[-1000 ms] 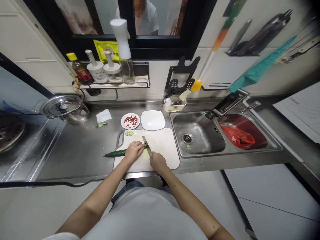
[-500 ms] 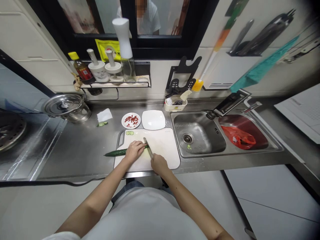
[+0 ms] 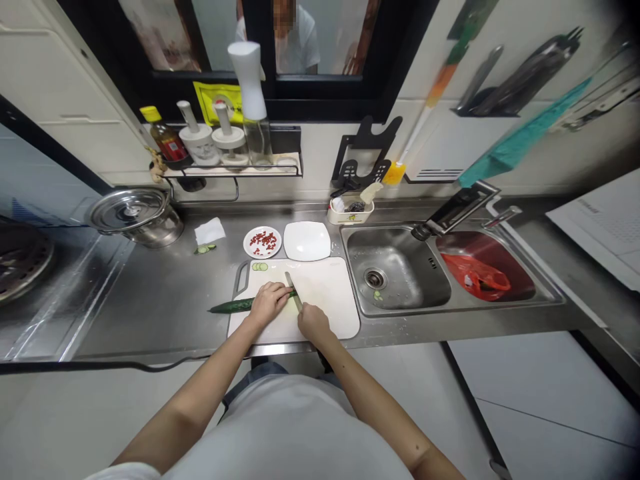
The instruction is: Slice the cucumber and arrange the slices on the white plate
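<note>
So the left hand [image 3: 270, 303] is gripping the cucumber [image 3: 233, 306], whose left end pokes out past the edge of the cutting board [image 3: 335, 293]; the middle's hidden under the hand. Right hand [image 3: 313, 323] is wrapped round the knife [image 3: 294, 289], handle basically covered, can't tell if the blade's actually in the cucumber. Person [image 3: 303, 50] at the far window [image 3: 345, 100] gets cut off up top.

A dark green cucumber [image 3: 231, 307] juts left off the white board [image 3: 330, 290], its right end beside a knife [image 3: 295, 295].
</note>
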Demonstrator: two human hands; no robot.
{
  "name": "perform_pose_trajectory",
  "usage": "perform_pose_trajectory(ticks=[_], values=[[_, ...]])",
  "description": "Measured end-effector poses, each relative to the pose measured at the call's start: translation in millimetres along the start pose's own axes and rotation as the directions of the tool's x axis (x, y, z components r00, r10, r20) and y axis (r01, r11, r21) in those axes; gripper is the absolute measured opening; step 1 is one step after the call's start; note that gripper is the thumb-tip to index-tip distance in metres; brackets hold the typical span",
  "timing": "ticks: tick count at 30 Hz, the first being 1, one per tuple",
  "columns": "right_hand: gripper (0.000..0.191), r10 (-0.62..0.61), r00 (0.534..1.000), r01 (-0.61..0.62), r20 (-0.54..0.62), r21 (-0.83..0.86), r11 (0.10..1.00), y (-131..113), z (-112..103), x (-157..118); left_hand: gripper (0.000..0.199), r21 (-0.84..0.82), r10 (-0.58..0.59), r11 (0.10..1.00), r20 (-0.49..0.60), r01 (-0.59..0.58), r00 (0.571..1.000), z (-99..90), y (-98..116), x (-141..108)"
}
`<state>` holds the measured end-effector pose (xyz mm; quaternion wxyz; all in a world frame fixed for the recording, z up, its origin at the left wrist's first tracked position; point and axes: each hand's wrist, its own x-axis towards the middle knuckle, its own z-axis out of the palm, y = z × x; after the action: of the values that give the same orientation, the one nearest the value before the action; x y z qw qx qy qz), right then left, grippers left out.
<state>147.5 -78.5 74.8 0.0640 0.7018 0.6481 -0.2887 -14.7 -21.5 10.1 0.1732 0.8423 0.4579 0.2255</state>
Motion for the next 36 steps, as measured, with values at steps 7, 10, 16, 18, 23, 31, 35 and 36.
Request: perform_pose_trajectory(ticks=[7, 10, 16, 18, 23, 31, 35, 36], values=[[0.033, -0.007, 1.0, 0.007, -0.016, 0.001, 1.0, -5.5, -2.6, 4.9, 0.026, 0.012, 0.003, 1.0, -0.007, -0.003, 1.0, -1.3, 2.0, -0.5], [0.032, 0.003, 1.0, -0.003, -0.003, -0.003, 1.0, -6.2, -4.2, 3.8, 0.026, 0.015, -0.002, 1.0, -0.007, 0.002, 1.0, -2.1, 3.0, -0.7], [0.032, 0.015, 0.999, -0.014, 0.044, -0.02, 1.0, 4.5, 0.6, -15.5, 0.026, 0.013, -0.006, 1.0, -0.01, 0.006, 1.0, -1.8, 3.2, -0.2], [0.032, 0.024, 0.998, -0.023, 0.064, -0.018, 1.0, 7.6, 3.5, -21.3, 0.025, 0.01, -0.008, 1.0, -0.012, 0.008, 1.0, -1.5, 3.4, -0.1], [0.032, 0.025, 0.999, -0.024, 0.044, -0.015, 1.0, 6.5, 4.7, -19.5, 0.025, 0.007, -0.013, 1.0, -0.016, 0.013, 1.0, -1.8, 4.3, 0.1], [0.034, 0.02, 1.0, -0.02, 0.022, -0.001, 1.0, -11.3, -11.1, 3.3, 0.025, 0.017, -0.022, 1.0, 0.0, 0.022, 1.0, -0.9, 3.5, 0.6], [0.033, 0.009, 1.0, -0.009, 0.012, 0.004, 1.0, -13.3, -13.0, 7.6, 0.025, 0.008, -0.025, 1.0, -0.004, 0.025, 1.0, -2.8, 5.1, 0.3], [0.033, 0.012, 1.0, -0.012, 0.016, 0.0, 1.0, -12.3, -12.2, 6.9, 0.025, 0.006, -0.024, 1.0, -0.005, 0.024, 1.0, -3.5, 5.6, 0.2]])
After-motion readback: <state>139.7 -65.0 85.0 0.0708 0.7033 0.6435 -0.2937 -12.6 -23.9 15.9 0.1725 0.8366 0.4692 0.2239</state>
